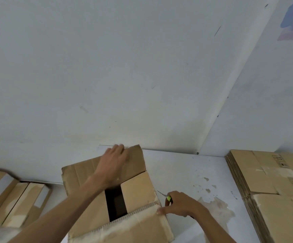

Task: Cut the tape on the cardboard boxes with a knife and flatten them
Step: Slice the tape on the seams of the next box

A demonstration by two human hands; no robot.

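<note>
Before you on the floor (186,172) stands the open box (138,190), a row of boxes (11,195) to its left, the flattened stack (271,190) to its right, the wall (107,67) behind them all.

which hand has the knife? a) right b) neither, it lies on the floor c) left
a: the right hand grips the knife beside the box, while the left hand rests on a far flap.
</note>
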